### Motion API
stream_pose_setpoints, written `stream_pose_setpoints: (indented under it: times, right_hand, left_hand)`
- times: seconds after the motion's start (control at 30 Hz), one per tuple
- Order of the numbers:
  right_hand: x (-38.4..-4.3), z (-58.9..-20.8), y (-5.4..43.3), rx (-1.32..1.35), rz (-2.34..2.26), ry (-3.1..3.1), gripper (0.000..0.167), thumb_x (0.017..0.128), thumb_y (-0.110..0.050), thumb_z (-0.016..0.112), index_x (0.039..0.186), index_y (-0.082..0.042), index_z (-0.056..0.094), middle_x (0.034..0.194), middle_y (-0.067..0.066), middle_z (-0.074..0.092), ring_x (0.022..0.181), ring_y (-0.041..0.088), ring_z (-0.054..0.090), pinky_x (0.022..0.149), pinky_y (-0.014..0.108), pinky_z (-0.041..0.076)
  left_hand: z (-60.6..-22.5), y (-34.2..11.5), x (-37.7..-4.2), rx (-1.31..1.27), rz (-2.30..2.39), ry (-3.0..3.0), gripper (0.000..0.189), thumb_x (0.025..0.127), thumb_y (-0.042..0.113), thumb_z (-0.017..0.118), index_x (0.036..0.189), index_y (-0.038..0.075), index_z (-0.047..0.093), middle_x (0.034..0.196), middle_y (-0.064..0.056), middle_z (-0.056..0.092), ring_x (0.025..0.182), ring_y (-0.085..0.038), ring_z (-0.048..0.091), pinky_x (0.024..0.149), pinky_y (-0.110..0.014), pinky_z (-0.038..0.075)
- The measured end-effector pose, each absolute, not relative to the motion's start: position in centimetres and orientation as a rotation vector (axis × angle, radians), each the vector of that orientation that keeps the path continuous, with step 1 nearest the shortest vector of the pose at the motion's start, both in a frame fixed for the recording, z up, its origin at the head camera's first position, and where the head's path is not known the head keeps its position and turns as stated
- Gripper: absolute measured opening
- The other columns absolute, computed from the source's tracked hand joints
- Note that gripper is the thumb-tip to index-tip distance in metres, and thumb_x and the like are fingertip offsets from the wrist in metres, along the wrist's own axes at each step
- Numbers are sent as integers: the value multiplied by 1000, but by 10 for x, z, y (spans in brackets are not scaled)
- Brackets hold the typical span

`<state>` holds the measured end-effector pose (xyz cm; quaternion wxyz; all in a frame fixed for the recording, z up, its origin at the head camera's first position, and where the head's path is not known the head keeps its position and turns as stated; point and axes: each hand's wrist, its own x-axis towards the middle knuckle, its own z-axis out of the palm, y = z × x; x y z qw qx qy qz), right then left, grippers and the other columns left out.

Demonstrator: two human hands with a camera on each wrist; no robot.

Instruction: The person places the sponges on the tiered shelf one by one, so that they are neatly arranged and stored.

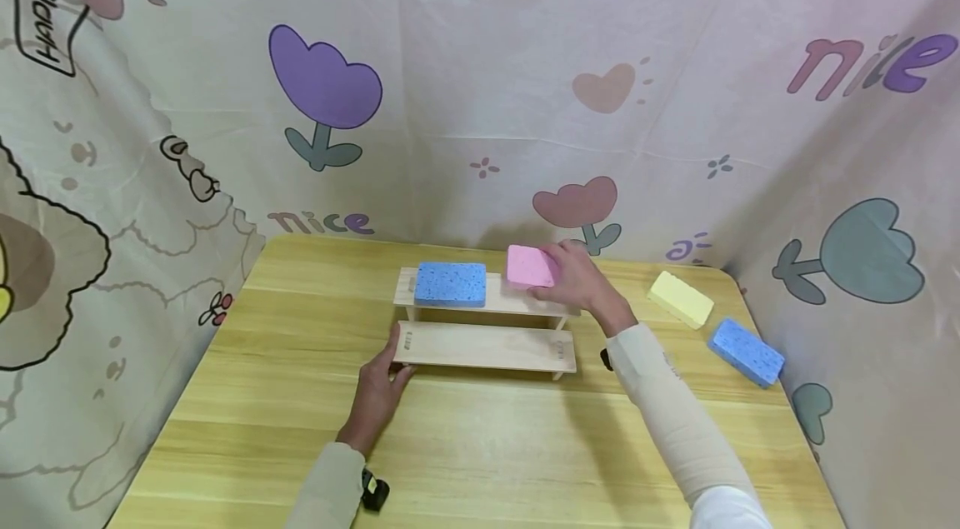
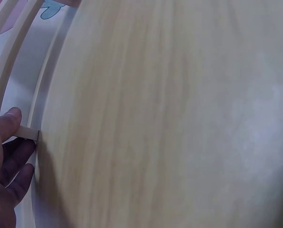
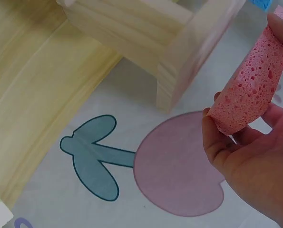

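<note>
A two-tier wooden rack (image 1: 486,347) stands on the table, its upper shelf behind the lower one. My left hand (image 1: 377,396) grips the left end of the lower shelf. In the left wrist view, the thumb (image 2: 10,118) lies on one side of the wooden end piece (image 2: 27,132), with fingers on the other. My right hand (image 1: 576,277) holds a pink sponge (image 1: 531,266) over the right part of the upper shelf. Its porous side shows in the right wrist view, between thumb and fingers. A blue sponge (image 1: 450,284) lies flat on the upper shelf's left part.
To the right on the wooden table (image 1: 247,396) lie a yellow sponge (image 1: 681,299) and a second blue sponge (image 1: 746,352), near the right edge. Printed cloth (image 1: 465,96) hangs behind the table and along both sides.
</note>
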<state>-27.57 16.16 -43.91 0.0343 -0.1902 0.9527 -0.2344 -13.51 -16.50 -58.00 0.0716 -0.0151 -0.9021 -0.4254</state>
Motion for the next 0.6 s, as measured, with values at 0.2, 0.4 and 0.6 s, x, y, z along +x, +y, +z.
stream_pose_setpoints:
  times: [0.2, 0.4, 0.6]
  right_hand:
    - [-271, -445, 155, -584, -703, 2925, 77, 67, -40, 81, 133, -11, 52, 119, 11, 55, 104, 26, 49, 87, 41, 49]
    - [-268, -450, 150, -591, -697, 2915, 82, 67, -43, 82, 135, -11, 51, 121, 13, 55, 104, 27, 49, 87, 42, 50]
    - [-265, -451, 145, -607, -679, 2915, 81, 67, -44, 82, 135, -11, 51, 122, 14, 55, 105, 27, 49, 87, 42, 50]
  left_hand:
    - [-580, -165, -135, -34, -1285, -2717, 79, 86, 6, 68, 151, 10, 24, 136, -23, 52, 110, -29, 62, 86, -38, 55]
    - [-581, -164, -135, -33, -1263, -2710, 79, 85, 6, 69, 150, 10, 24, 137, -22, 50, 114, -31, 59, 88, -39, 54]
    - [-580, -164, -135, -43, -1267, -2702, 78, 85, 6, 69, 150, 9, 25, 136, -22, 51, 113, -30, 60, 87, -39, 55]
